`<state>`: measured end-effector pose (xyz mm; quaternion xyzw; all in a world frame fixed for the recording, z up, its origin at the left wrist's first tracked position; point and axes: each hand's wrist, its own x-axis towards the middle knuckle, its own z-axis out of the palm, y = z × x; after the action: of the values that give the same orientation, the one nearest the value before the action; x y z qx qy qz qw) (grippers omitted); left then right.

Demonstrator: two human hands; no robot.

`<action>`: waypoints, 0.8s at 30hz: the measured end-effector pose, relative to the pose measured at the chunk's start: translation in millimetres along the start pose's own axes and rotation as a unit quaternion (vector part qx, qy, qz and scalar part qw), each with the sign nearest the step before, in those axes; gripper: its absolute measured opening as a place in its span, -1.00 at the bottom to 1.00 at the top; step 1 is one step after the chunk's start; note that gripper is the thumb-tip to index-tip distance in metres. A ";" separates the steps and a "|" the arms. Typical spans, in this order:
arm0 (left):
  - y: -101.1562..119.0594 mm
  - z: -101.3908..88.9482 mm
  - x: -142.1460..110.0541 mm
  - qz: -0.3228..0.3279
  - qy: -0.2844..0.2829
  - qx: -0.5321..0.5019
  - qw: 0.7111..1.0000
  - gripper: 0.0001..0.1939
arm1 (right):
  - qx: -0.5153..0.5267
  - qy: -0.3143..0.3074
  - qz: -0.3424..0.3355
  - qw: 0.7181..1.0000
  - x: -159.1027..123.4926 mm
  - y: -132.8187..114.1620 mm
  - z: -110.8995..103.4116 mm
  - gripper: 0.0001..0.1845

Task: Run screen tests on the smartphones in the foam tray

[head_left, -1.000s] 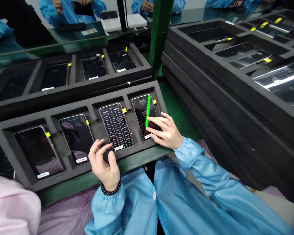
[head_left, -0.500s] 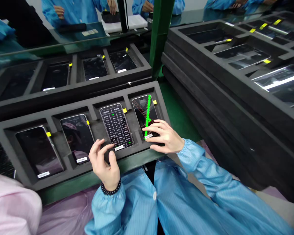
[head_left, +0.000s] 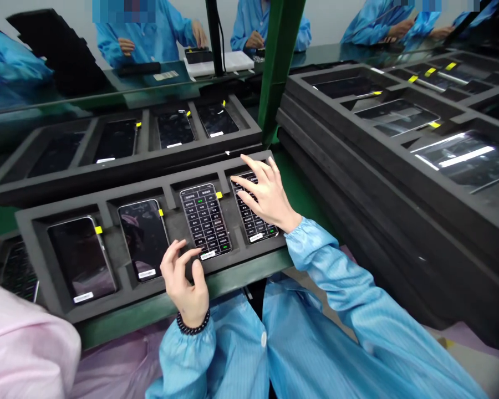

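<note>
Several smartphones lie face up in the compartments of a black foam tray point(head_left: 108, 310). My right hand point(head_left: 270, 194) is spread over the rightmost phone point(head_left: 255, 224), whose lit screen shows a grid of buttons and is partly covered by the fingers. My left hand point(head_left: 187, 282) has its fingers apart, with the index fingertip at the lower edge of the neighbouring phone point(head_left: 208, 221), which shows a similar grid. Whether that fingertip touches the glass I cannot tell. Further left, a dark phone point(head_left: 143, 238) and another dark phone point(head_left: 81, 257) carry yellow tabs and white labels.
Behind stands another foam tray point(head_left: 145, 149) of dark phones. Stacked foam trays point(head_left: 357, 183) rise on the right, beside a green post point(head_left: 280, 66). A person's pink sleeve point(head_left: 29, 338) is at the left. People in blue coats point(head_left: 149, 33) sit across the glass.
My right hand has moved up from the bottom of the rightmost phone. Its screen has gone from a thick green line to a button grid. My left hand stays by its phone.
</note>
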<state>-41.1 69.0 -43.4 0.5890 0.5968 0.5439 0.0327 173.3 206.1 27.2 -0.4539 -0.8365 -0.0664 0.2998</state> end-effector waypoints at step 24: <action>9.6 0.6 34.5 0.081 -0.024 0.075 0.994 -0.65 | 0.072 0.113 0.119 0.984 -55.9 17.3 -4.0 -0.53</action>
<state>-44.7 92.1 -16.2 0.6491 0.5850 0.4845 -0.0412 211.7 174.4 -3.7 -0.5168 -0.7401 -0.0204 0.4298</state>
